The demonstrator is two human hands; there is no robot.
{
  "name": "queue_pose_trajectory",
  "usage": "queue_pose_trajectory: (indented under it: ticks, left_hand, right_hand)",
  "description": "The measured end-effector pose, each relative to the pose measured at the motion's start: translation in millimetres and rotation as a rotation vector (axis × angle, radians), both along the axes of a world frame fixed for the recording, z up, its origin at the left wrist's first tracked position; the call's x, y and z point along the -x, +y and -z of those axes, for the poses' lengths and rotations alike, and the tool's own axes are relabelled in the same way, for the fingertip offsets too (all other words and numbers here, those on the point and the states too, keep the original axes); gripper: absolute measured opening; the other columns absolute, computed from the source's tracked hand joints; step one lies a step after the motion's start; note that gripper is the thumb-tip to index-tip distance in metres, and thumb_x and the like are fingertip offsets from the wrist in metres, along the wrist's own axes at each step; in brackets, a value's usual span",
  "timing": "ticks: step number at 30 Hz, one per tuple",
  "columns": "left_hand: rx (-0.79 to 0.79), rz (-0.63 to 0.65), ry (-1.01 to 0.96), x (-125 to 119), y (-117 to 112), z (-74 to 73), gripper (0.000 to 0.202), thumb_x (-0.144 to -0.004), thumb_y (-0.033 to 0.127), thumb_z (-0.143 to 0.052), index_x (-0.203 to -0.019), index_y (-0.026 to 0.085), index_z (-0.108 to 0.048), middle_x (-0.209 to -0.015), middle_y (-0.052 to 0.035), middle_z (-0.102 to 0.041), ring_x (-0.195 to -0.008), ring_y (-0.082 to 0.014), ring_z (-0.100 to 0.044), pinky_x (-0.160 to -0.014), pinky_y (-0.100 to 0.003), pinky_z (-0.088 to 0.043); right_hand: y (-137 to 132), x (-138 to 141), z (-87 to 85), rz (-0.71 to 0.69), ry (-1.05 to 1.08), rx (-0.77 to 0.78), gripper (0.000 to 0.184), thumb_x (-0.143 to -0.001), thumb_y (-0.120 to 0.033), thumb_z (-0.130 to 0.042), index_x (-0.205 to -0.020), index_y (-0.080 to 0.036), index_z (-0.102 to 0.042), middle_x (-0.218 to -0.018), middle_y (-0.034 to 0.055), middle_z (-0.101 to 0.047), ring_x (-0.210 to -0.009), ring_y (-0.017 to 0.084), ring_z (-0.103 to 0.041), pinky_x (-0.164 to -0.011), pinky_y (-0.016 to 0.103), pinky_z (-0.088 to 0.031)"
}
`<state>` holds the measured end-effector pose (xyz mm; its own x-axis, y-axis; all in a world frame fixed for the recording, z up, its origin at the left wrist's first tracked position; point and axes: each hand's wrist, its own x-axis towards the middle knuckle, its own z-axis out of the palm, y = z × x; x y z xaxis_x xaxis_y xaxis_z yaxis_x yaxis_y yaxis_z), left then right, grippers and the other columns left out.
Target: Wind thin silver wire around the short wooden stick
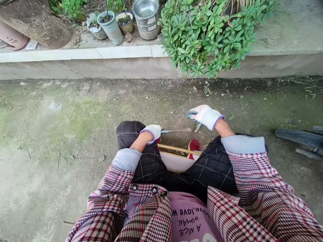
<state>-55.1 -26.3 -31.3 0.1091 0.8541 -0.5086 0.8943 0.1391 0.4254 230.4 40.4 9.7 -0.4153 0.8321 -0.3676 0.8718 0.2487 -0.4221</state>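
Observation:
My left hand point(152, 130), in a white glove with a purple cuff, is wrapped round a short tool's dark handle. From it a thin brownish blade or shaft point(180, 130) points to the right, smeared by motion. My right hand point(205, 116) wears a matching glove with dark fingertips and is held over the ground, to the right of the tool's tip. Its fingers are drawn together, and whatever they may hold is hidden. Below them shows a small pale grey piece point(198, 127), too unclear to name. Under both hands lies bare, gritty ground point(141, 101).
Yellowish rods point(176, 148) cross between my knees, above red shoes point(194, 148). Ahead runs a raised ledge point(123, 52) with plant pots point(111, 28), a metal pot point(147, 25) and an overhanging leafy bush point(209, 33). A dark wooden object point(297, 137) lies at the right.

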Motion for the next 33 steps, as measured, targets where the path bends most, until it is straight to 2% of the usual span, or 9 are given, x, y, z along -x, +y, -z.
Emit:
queue_pose_trajectory:
  ticks: [2, 4, 6, 9, 13, 17, 22, 27, 33]
  left_hand:
    - [-0.047, -0.025, 0.102, 1, 12, -1.1, 0.013, -0.085, 0.006, -0.065, -0.089, 0.011, -0.077, -0.090, -0.0210, -0.079, -0.097, -0.0346, -0.078, -0.098, -0.049, -0.059]
    - [-0.103, -0.124, 0.071, 0, 22, -6.7, 0.023, -0.095, 0.013, -0.059, -0.110, 0.014, -0.077, -0.098, -0.0170, -0.079, -0.091, -0.0272, -0.078, -0.091, -0.041, -0.061]
    - [-0.095, -0.265, -0.134, -4, 27, -14.2, 0.031, -0.099, 0.017, -0.056, -0.124, 0.017, -0.073, -0.089, -0.0083, -0.076, -0.070, -0.0176, -0.071, -0.071, -0.029, -0.060]
    - [0.022, -0.380, -0.506, -12, 25, -25.0, 0.037, -0.093, 0.012, -0.057, -0.126, 0.014, -0.072, -0.074, 0.0006, -0.064, -0.053, -0.0104, -0.057, -0.051, -0.020, -0.048]
    - [0.240, -0.135, -0.677, -10, 14, -31.6, 0.032, -0.079, 0.010, -0.067, -0.108, 0.012, -0.079, -0.069, 0.0010, -0.066, -0.052, -0.0090, -0.056, -0.049, -0.018, -0.046]
    - [0.441, 0.146, -0.495, -2, 6, -26.3, 0.025, -0.076, 0.014, -0.070, -0.097, 0.016, -0.083, -0.067, -0.0018, -0.072, -0.048, -0.0115, -0.056, -0.047, -0.020, -0.044]
    - [0.251, 0.332, -0.120, -1, 11, -19.3, 0.034, -0.082, 0.019, -0.067, -0.110, 0.024, -0.085, -0.084, -0.0041, -0.081, -0.070, -0.0196, -0.074, -0.060, -0.023, -0.052]
    - [0.088, 0.434, 0.251, -4, 13, -20.5, 0.036, -0.095, 0.022, -0.056, -0.119, 0.018, -0.082, -0.116, -0.0167, -0.083, -0.109, -0.0312, -0.080, -0.093, -0.034, -0.059]
    - [0.096, 0.450, 0.319, -9, 13, -21.3, 0.040, -0.097, 0.021, -0.051, -0.126, 0.018, -0.079, -0.122, -0.0169, -0.082, -0.114, -0.0315, -0.079, -0.095, -0.034, -0.058]
  right_hand:
    - [-2, 2, 1.4, 0.004, 0.013, 0.024, 0.029, -0.098, -0.030, -0.064, -0.112, -0.024, -0.088, -0.104, 0.0037, -0.086, -0.086, 0.020, -0.075, -0.076, 0.028, -0.054]
    - [-5, 7, 4.5, 0.027, 0.053, 0.070, 0.030, -0.099, -0.031, -0.061, -0.114, -0.023, -0.087, -0.099, 0.0035, -0.085, -0.078, 0.018, -0.073, -0.073, 0.028, -0.053]
    - [-7, 11, 8.3, 0.044, 0.103, 0.111, 0.032, -0.100, -0.030, -0.059, -0.116, -0.020, -0.085, -0.097, 0.0041, -0.084, -0.075, 0.016, -0.071, -0.070, 0.027, -0.052]
    - [-8, 16, 12.9, 0.038, 0.137, 0.149, 0.033, -0.101, -0.030, -0.058, -0.116, -0.019, -0.084, -0.090, 0.0034, -0.081, -0.071, 0.015, -0.069, -0.067, 0.026, -0.050]
    - [-4, 15, 10.3, 0.046, 0.126, 0.143, 0.028, -0.098, -0.025, -0.060, -0.108, -0.019, -0.085, -0.087, 0.0034, -0.081, -0.072, 0.016, -0.069, -0.068, 0.026, -0.050]
    - [-2, 7, 1.4, 0.110, 0.303, 0.161, 0.030, -0.097, -0.023, -0.060, -0.114, -0.018, -0.085, -0.103, 0.0069, -0.085, -0.080, 0.018, -0.073, -0.073, 0.027, -0.056]
    - [-3, 1, 2.1, 0.122, 0.434, 0.215, 0.031, -0.098, -0.028, -0.062, -0.115, -0.015, -0.085, -0.105, 0.0096, -0.086, -0.086, 0.019, -0.078, -0.079, 0.027, -0.059]
    - [-6, 6, 8.0, -0.039, 0.191, 0.213, 0.030, -0.100, -0.035, -0.064, -0.114, -0.022, -0.087, -0.107, 0.0057, -0.087, -0.091, 0.020, -0.077, -0.080, 0.027, -0.056]
    - [-16, 24, 8.8, -0.123, -0.077, 0.154, 0.042, -0.109, -0.040, -0.048, -0.120, -0.021, -0.083, -0.110, 0.0078, -0.085, -0.078, 0.018, -0.073, -0.072, 0.029, -0.050]
